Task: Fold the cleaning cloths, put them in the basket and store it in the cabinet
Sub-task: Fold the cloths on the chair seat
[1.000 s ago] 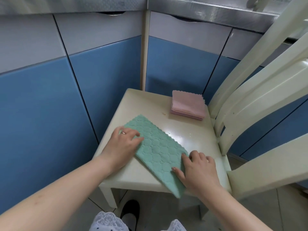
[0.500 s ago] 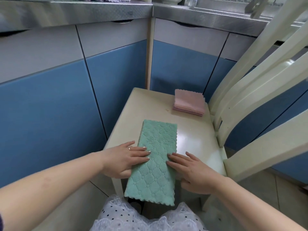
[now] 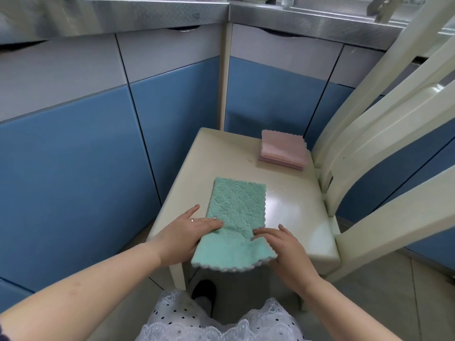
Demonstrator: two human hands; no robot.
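A green quilted cleaning cloth [image 3: 236,205], folded into a long strip, lies on the cream chair seat [image 3: 221,153] with its near end raised off the front edge. My left hand [image 3: 184,236] holds that end at its left corner, fingers lying on top of the cloth. My right hand [image 3: 283,244] pinches the right corner, and the lifted flap shows its smooth underside. A stack of folded pink cloths [image 3: 283,150] sits at the seat's far right corner. No basket is in view.
The chair back [image 3: 384,134] rises along the right side. Blue and grey cabinet doors [image 3: 172,119] stand shut behind and to the left, meeting in a corner under a steel counter [image 3: 307,20]. A foot in a dark slipper [image 3: 204,289] rests on the floor tiles.
The green strip was turned from diagonal to straight along the seat. Both hands slid to its near end and lifted that end off the seat's front edge.
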